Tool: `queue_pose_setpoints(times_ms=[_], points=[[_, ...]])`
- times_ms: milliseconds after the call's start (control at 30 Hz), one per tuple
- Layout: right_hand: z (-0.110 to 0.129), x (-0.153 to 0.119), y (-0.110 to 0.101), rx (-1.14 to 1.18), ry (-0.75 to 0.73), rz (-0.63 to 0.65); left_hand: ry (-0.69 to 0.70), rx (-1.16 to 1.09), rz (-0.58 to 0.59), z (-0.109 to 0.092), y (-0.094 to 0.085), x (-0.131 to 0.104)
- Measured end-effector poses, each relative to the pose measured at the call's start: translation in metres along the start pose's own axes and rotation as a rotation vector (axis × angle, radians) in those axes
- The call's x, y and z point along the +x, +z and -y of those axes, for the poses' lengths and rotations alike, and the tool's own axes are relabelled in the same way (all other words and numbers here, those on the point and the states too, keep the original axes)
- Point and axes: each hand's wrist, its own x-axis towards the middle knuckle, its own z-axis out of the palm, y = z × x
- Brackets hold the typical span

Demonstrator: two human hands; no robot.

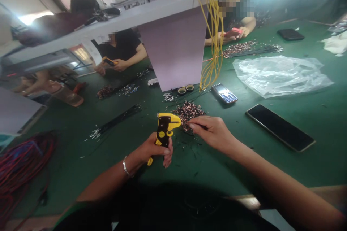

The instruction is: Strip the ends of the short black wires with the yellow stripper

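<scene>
My left hand [159, 150] is wrapped round the handle of a yellow and black wire stripper [163, 130], held upright with its jaws to the right. Just right of the jaws, my right hand [213, 130] is pinched, its fingertips over a heap of short dark wires with copper ends [191, 110]. What the pinch holds, if anything, is too small to make out. A bundle of black wires [119, 119] with pale ends lies to the left on the green table [217, 169].
A keypad phone [225, 93], a smartphone [280, 127] and a clear plastic bag [282, 75] lie to the right. Yellow cables [215, 36] hang from the shelf [130, 16]. Red cable coils [24, 166] sit at left. Co-workers' hands hold tools across the table.
</scene>
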Motion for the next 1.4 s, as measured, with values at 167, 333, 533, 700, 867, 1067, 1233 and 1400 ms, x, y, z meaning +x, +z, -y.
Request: queue_pose_setpoints(times_ms=[167, 333, 533, 700, 867, 1067, 1233, 1400], points=[[-0.006, 0.003, -0.001, 0.047, 0.077, -0.002, 0.009, 0.000, -0.019, 0.001, 0.005, 0.000], [-0.008, 0.004, 0.000, 0.081, 0.111, 0.016, 0.002, -0.020, -0.062, 0.002, 0.009, 0.000], [-0.010, 0.003, 0.000, 0.055, 0.109, 0.026, 0.016, -0.087, -0.083, -0.001, 0.006, 0.003], [-0.013, 0.004, -0.001, 0.056, 0.110, 0.026, 0.022, -0.025, -0.069, -0.008, 0.003, 0.003], [-0.015, 0.003, -0.001, 0.051, 0.133, 0.005, 0.075, -0.062, -0.080, -0.013, -0.001, 0.005], [-0.007, -0.002, -0.002, 0.075, 0.086, 0.048, 0.188, -0.001, -0.191, -0.021, 0.001, 0.009], [-0.002, -0.006, 0.002, 0.068, 0.032, 0.159, 0.252, 0.105, -0.307, -0.020, 0.000, 0.011], [0.001, -0.010, 0.010, 0.085, 0.001, 0.265, 0.252, 0.160, -0.334, -0.018, 0.000, 0.011]])
